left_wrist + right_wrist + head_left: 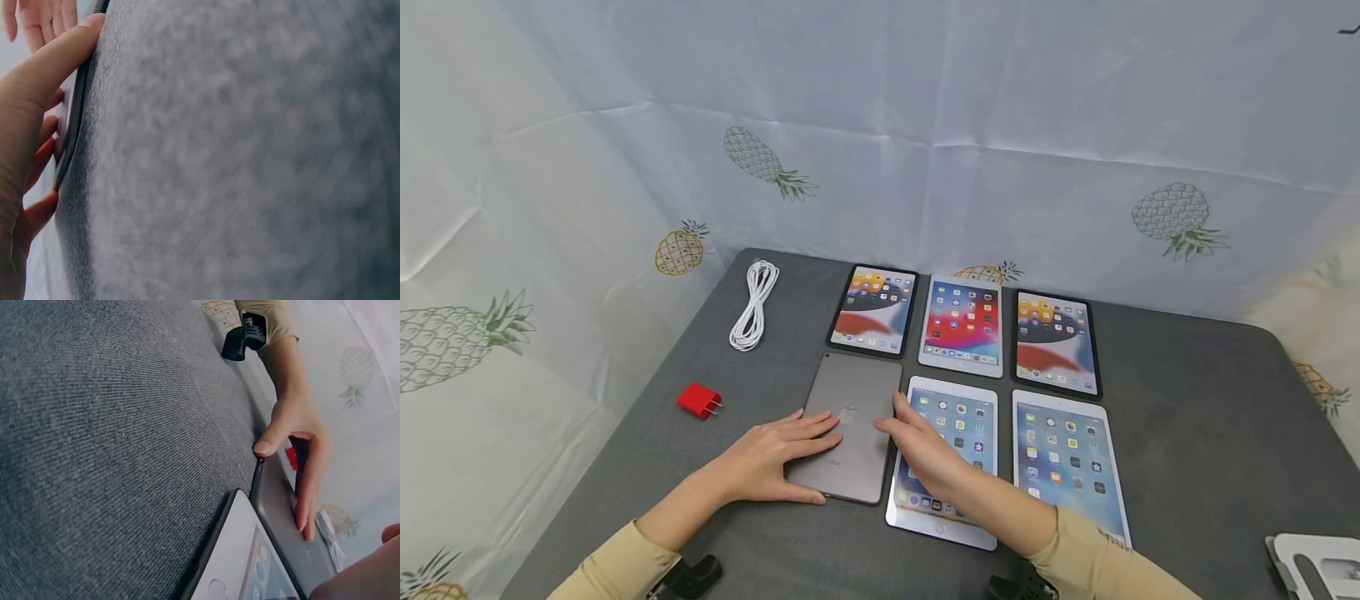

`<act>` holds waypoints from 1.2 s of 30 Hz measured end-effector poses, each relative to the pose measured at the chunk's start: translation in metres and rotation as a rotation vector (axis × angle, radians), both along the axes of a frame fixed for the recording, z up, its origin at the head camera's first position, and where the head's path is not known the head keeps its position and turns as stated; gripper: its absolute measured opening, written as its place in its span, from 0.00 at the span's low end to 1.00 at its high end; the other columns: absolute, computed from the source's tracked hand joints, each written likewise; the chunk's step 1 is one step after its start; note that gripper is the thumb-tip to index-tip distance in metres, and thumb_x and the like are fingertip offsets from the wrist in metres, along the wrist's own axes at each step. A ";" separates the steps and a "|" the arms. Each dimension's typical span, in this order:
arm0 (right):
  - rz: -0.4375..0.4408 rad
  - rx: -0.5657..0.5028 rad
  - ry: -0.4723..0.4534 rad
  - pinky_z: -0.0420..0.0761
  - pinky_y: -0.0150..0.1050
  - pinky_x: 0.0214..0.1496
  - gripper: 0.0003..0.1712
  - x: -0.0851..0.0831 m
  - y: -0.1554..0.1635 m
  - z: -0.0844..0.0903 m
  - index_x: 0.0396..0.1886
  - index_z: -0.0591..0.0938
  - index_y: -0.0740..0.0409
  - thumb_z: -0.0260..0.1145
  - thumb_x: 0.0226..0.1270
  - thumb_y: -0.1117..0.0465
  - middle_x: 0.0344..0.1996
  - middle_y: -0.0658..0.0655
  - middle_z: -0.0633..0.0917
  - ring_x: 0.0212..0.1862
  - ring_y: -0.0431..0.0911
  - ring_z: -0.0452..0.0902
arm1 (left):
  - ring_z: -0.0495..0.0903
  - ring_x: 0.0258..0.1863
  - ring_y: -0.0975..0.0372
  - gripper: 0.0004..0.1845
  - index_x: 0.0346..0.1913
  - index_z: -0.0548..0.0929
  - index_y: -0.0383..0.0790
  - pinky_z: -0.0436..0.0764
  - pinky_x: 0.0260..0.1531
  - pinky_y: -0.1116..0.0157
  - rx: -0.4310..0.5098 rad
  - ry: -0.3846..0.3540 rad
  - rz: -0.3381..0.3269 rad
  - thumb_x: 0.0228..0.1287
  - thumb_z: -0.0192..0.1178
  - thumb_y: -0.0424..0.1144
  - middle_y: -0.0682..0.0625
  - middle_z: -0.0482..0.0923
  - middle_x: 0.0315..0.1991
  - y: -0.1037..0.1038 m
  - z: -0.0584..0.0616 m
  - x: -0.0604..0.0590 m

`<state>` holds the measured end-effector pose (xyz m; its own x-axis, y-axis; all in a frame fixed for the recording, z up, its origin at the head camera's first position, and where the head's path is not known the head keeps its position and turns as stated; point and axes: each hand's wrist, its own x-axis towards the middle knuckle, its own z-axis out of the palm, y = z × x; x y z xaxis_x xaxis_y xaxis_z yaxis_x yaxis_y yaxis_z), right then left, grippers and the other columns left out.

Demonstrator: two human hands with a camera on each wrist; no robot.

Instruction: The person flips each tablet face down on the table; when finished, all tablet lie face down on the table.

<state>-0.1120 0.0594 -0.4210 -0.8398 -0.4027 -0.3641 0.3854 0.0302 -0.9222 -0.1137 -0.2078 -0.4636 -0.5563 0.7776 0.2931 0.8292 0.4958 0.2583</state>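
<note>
A grey tablet (859, 454) with an apple logo lies face down at the left end of the near row of tablets. My left hand (767, 458) rests on its back with the fingers stretched across the lower left part. In the left wrist view the left thumb (81, 40) lies along the tablet's edge. From the right, my right hand (928, 446) grips the tablet's long edge, thumb on the back and forefinger at the side; its other fingers are hidden. The right forearm passes over a white-framed tablet (943, 527) lying screen up.
Another white-framed tablet (1067, 450) lies to the right. Behind are a black-framed tablet (874, 310), a white one (962, 325) and a second black-framed one (1057, 342). A red charger plug (698, 400) and coiled white cable (754, 306) lie left; a white stand (1318, 562) sits lower right.
</note>
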 end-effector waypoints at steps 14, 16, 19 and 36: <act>-0.017 -0.057 -0.010 0.56 0.52 0.73 0.38 0.002 0.023 0.000 0.76 0.52 0.67 0.56 0.71 0.63 0.76 0.66 0.51 0.75 0.60 0.48 | 0.70 0.66 0.56 0.39 0.64 0.78 0.46 0.71 0.60 0.47 0.017 0.028 -0.031 0.53 0.65 0.66 0.48 0.71 0.66 0.001 -0.001 -0.004; -0.027 -0.043 0.016 0.63 0.51 0.70 0.34 0.002 0.032 -0.003 0.74 0.59 0.65 0.56 0.72 0.63 0.74 0.65 0.58 0.72 0.59 0.58 | 0.72 0.64 0.56 0.36 0.61 0.81 0.45 0.71 0.59 0.46 0.048 0.058 -0.021 0.55 0.65 0.66 0.47 0.74 0.64 0.005 -0.001 -0.003; -0.053 0.005 0.061 0.71 0.49 0.65 0.28 0.001 0.046 -0.006 0.70 0.68 0.63 0.57 0.72 0.62 0.69 0.63 0.67 0.64 0.57 0.70 | 0.76 0.59 0.56 0.29 0.54 0.85 0.44 0.72 0.58 0.47 0.108 0.101 -0.001 0.57 0.65 0.62 0.48 0.79 0.58 0.015 0.001 -0.002; -0.233 0.290 0.104 0.48 0.64 0.71 0.31 0.017 0.111 -0.001 0.73 0.63 0.53 0.56 0.71 0.65 0.73 0.61 0.59 0.74 0.58 0.48 | 0.62 0.70 0.57 0.51 0.72 0.65 0.38 0.62 0.68 0.55 -0.109 0.010 -0.074 0.55 0.59 0.72 0.46 0.66 0.69 0.079 0.005 0.013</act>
